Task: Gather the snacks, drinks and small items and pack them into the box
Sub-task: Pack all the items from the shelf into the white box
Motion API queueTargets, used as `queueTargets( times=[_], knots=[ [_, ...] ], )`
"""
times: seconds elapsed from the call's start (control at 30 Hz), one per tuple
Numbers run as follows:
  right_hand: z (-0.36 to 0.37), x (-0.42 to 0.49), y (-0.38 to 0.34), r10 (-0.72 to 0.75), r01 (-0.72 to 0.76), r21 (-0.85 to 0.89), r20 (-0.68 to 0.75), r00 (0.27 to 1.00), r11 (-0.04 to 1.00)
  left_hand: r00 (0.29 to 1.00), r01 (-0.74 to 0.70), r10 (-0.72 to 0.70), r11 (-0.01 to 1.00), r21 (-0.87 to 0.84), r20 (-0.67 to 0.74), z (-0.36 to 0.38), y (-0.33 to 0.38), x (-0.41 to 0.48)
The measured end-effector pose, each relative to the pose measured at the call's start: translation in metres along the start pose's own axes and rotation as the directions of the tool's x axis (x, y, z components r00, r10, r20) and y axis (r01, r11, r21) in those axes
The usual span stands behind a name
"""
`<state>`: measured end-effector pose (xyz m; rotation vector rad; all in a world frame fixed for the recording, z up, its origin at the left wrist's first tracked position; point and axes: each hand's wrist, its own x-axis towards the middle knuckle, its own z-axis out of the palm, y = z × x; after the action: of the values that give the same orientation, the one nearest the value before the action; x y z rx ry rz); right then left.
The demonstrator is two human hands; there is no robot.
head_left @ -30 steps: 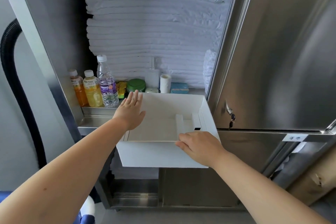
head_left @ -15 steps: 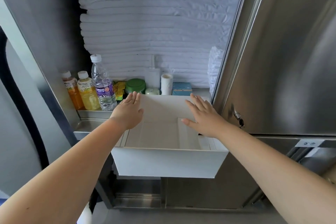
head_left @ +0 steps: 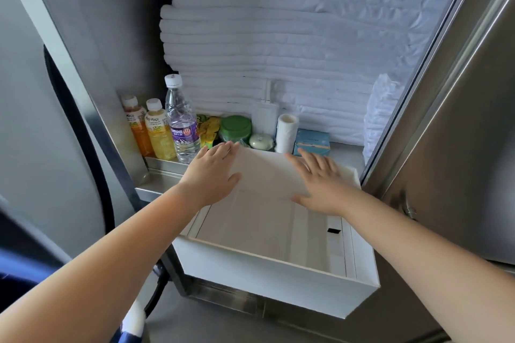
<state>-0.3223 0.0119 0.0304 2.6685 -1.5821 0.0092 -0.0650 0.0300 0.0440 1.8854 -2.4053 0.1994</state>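
Left hand [head_left: 211,175] on box [head_left: 278,281], steel shelf [head_left: 158,189]

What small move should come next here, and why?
Probably the left hand leaves the box for the water bottle: the box is open and empty, the right hand also lies flat on its far flap, and that bottle stands nearest.

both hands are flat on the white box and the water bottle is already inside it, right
Not quite: the head view shows the left hand and right hand flat on the white box, but the water bottle stands on the shelf behind it, not inside.
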Motion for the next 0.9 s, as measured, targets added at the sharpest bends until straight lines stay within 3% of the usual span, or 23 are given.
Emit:
queueTargets(
  times=[0.1, 0.23, 0.4, 0.57, 0.9],
  knots=[
    [0.002, 0.006, 0.000, -0.032, 0.034, 0.037, -0.063, 0.998, 0.999, 0.999, -0.015, 0.021, 0.992, 0.124, -0.043, 0.000, 0.001, 0.005],
    [0.004, 0.008, 0.005, -0.062, 0.067, 0.047, -0.101, 0.993, 0.997, 0.992, -0.068, 0.079, 0.992, 0.107, -0.099, -0.001, -0.002, 0.012],
    [-0.002, 0.014, 0.003, -0.082, 0.088, 0.088, -0.074, 0.994, 0.992, 0.992, -0.122, 0.118, 0.982, 0.144, 0.036, 0.013, -0.012, 0.012],
    [-0.009, 0.030, -0.015, -0.110, 0.117, 0.137, -0.063, 0.992, 0.984, 0.989, -0.146, 0.140, 0.975, 0.165, 0.047, 0.018, -0.035, 0.012],
    [-0.007, 0.059, -0.048, -0.115, 0.116, 0.021, -0.061, 0.992, 0.993, 0.976, -0.210, 0.206, 0.976, 0.049, 0.075, 0.013, -0.068, 0.015]
  ],
)
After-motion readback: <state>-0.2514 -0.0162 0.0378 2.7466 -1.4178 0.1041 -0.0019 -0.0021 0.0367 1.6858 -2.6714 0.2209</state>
